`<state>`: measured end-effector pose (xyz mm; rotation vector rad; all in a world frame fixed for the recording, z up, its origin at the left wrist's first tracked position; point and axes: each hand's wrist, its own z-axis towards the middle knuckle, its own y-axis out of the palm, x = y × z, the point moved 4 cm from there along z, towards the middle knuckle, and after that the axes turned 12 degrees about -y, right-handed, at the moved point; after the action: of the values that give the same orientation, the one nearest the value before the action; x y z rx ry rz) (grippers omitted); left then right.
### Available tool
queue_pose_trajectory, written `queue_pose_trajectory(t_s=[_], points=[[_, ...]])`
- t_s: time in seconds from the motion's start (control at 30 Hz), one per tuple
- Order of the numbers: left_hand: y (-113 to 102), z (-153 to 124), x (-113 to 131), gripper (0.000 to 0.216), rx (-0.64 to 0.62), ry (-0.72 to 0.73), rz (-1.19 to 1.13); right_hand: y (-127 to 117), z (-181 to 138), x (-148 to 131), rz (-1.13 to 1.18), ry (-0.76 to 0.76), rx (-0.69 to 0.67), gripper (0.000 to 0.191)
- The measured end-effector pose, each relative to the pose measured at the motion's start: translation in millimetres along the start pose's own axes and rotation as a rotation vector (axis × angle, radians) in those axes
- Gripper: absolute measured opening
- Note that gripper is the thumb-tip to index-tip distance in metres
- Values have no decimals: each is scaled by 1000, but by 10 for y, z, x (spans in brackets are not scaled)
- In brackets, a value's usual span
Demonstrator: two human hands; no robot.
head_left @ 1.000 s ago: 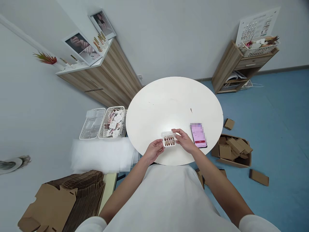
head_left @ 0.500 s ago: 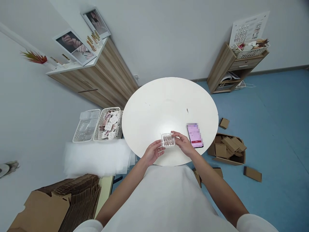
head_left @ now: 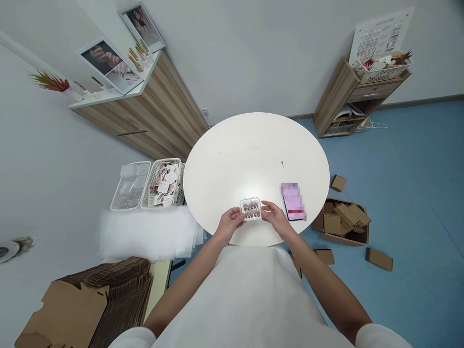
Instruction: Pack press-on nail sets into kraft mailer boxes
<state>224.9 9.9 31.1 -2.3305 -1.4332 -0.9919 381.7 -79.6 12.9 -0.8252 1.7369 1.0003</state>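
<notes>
I have the case (head_left: 251, 209) in front of me at the near part of the table (head_left: 250, 150), right between my two hands; from here I can't tell whether it touches the top or is held above it. My left hand (head_left: 229, 223) grasps it by the left side, fingertips pinched on the edge. My right hand (head_left: 275, 217) has its bent fingers at the right edge, but I can't tell from my feed whether they grip it or merely touch. Inside I see two rows of brownish nails (head_left: 250, 212). The phone (head_left: 295, 205) lies just beyond my right hand, screen up and partly blurred. Off the table's left side I make out a basket (head_left: 179, 193) of cards and some whitish sheets (head_left: 148, 234).
</notes>
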Motion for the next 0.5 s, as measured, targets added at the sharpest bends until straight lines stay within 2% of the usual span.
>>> queue_pose_trajectory(t_s=[0.2,0.33,0.5], points=[[49,-11,81,41,2,72,78,-68,-14,-43,-23,2,16,44],[43,11,56,38,80,116,104,-46,28,-76,-49,18,39,42],[20,-2,64,36,91,86,171,-42,44,-30,-22,58,18,41]])
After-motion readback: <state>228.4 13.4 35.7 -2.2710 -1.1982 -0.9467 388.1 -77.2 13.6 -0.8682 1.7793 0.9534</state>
